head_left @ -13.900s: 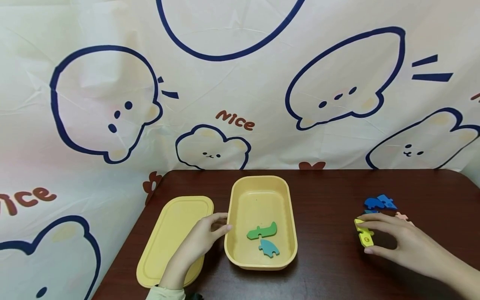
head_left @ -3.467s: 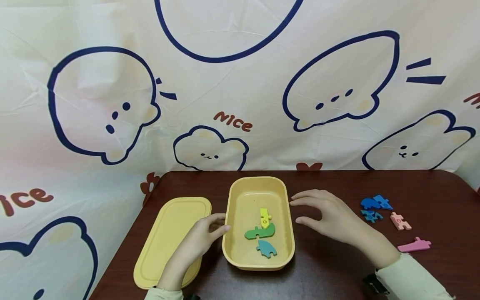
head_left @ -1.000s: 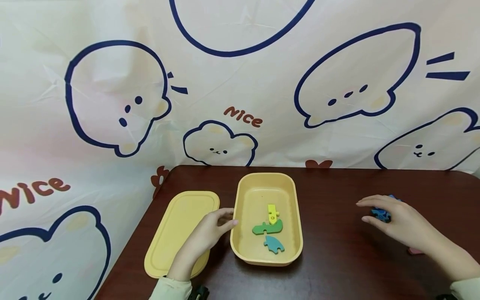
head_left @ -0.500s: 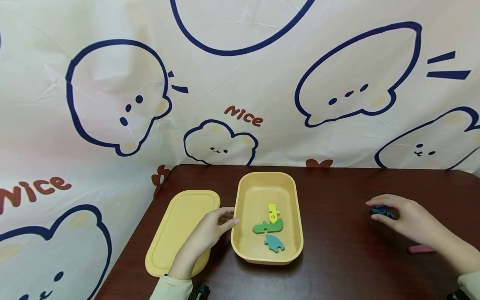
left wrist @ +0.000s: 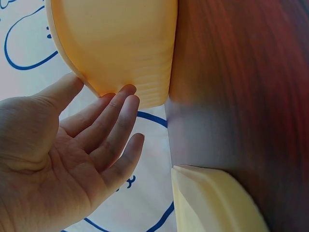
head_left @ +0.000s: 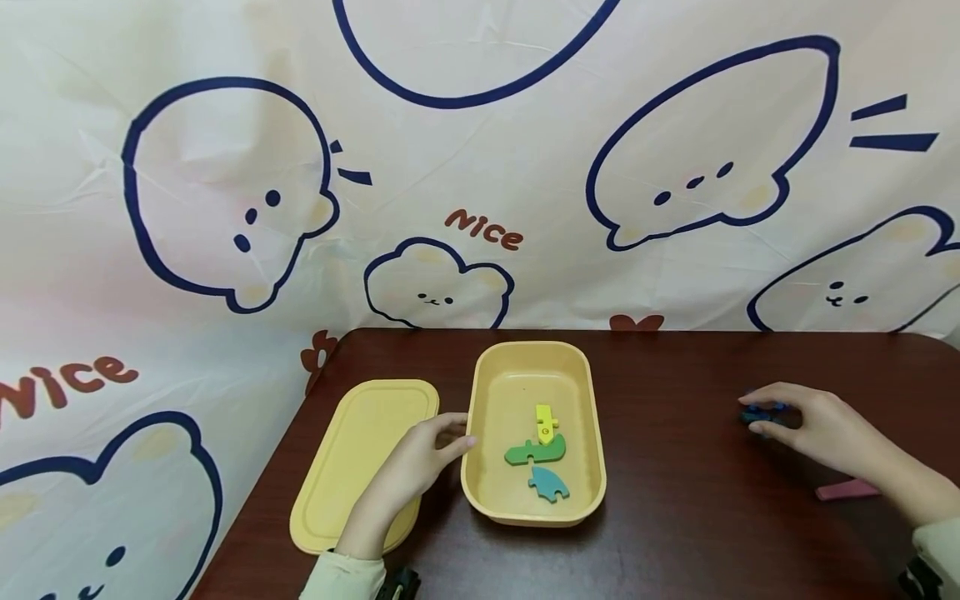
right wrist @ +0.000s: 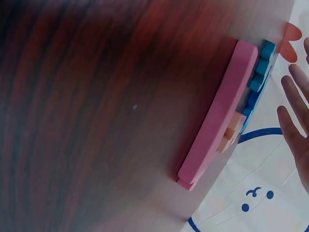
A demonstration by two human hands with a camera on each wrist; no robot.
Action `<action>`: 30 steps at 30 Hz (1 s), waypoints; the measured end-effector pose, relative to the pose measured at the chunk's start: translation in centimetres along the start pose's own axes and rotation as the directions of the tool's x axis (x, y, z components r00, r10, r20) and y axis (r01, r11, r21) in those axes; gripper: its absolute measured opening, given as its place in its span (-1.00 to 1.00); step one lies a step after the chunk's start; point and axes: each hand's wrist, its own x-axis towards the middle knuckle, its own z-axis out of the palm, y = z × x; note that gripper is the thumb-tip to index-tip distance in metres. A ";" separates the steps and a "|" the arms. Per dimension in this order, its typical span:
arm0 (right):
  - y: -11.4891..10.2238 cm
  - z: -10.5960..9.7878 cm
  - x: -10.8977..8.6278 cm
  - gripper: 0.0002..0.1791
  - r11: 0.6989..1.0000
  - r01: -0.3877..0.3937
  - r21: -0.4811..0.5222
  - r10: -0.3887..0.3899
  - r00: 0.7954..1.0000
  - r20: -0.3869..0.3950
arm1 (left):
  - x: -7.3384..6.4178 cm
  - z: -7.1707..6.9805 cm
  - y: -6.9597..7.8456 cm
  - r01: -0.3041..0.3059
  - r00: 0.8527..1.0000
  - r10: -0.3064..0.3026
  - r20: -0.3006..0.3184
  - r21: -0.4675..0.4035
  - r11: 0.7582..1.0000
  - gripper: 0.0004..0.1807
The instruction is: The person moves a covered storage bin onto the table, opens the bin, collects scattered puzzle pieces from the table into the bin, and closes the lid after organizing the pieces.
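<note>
A yellow plastic box (head_left: 528,396) contains three puzzle pieces: a yellow piece (head_left: 546,422) touching a green piece (head_left: 536,452), and a teal piece (head_left: 549,485) nearer the person. The lid (head_left: 367,450) lies left of it. The left hand (head_left: 420,457), fingers loosely bent, touches the box's left side. The right hand (head_left: 821,423) is partly open around dark-blue pieces (head_left: 757,415); whether it grips one cannot be told. The right wrist view reveals a peach piece (right wrist: 231,131) behind a long pink piece (right wrist: 217,116). The dark wooden table (head_left: 660,500) meets a bear-printed cloth (head_left: 540,167).
</note>
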 end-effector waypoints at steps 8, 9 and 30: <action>0.8 0.0 0.3 -0.64 0.998 -0.062 0.006 0.061 0.996 0.063 | -0.1 -0.1 0.1 0.007 1.000 -0.007 0.003 -0.011 1.000 -0.60; 0.8 0.0 0.3 -0.64 0.998 -0.067 0.006 0.066 0.995 0.072 | -0.2 -0.1 0.1 0.007 1.000 -0.007 0.003 -0.011 1.000 -0.60; 1.8 0.1 0.1 -0.65 0.993 -0.115 -0.002 0.114 0.982 0.149 | -0.1 -0.1 0.1 0.006 1.000 -0.006 0.003 -0.004 1.000 -0.60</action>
